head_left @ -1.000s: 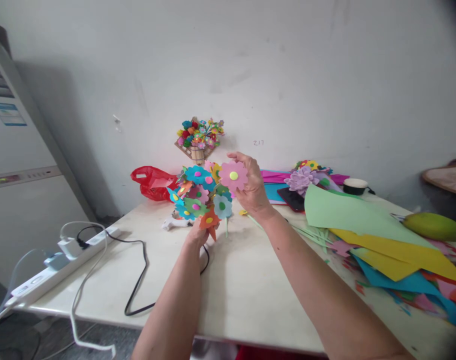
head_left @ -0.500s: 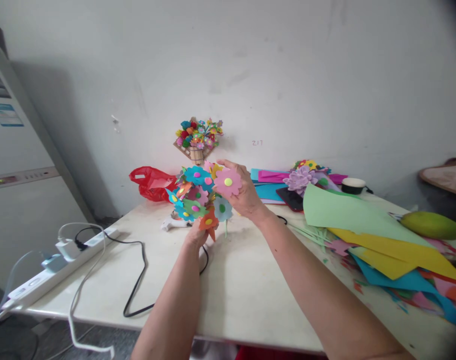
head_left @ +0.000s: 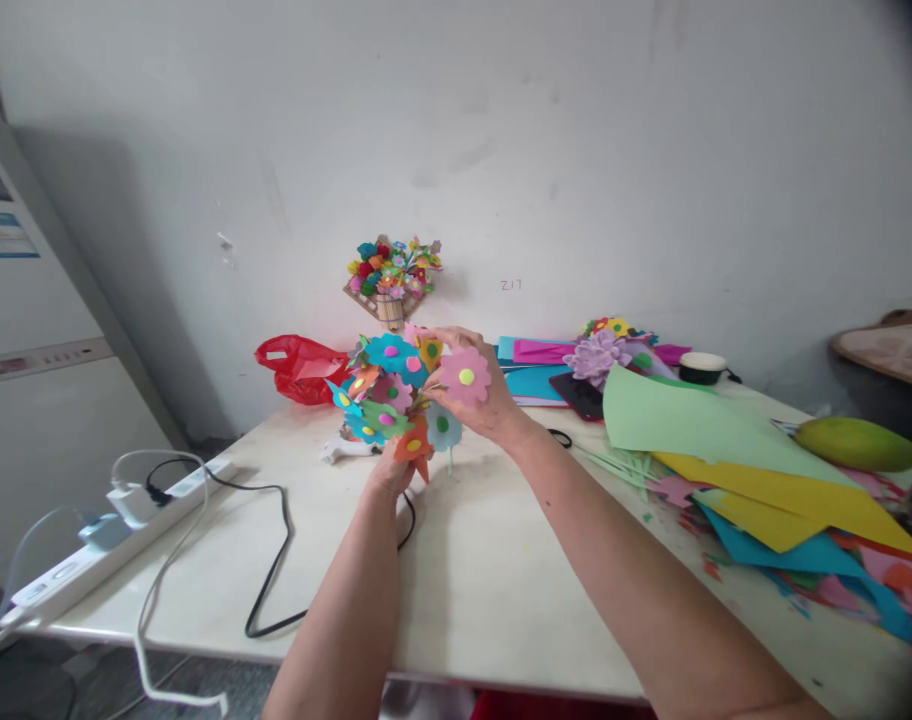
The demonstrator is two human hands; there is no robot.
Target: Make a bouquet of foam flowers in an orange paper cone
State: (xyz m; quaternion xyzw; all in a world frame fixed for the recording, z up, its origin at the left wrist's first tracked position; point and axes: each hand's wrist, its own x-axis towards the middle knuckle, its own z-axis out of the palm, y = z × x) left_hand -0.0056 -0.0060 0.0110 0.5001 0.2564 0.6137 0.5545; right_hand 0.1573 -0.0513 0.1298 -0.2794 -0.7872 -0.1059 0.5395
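Note:
A bouquet of colourful foam flowers (head_left: 391,391) is held upright above the table by my left hand (head_left: 393,470), whose fingers are wrapped round its lower part beneath an orange flower. My right hand (head_left: 482,385) is at the bouquet's right side, its thumb and fingers pinched behind a pink flower with a yellow centre (head_left: 465,376). The stems inside are mostly hidden by petals. A white glue gun (head_left: 349,446) lies on the table behind my left hand.
A white power strip (head_left: 118,545) and cables run along the left of the table (head_left: 493,570). A red plastic bag (head_left: 301,370) sits at the back. Coloured foam sheets (head_left: 718,425), green stems (head_left: 613,468), a phone (head_left: 578,397) and a green fruit (head_left: 855,444) lie on the right.
The pink flower at my right hand has shifted slightly right, away from the bouquet's middle. My right fingers have moved a little, while my left hand stays nearly in place.

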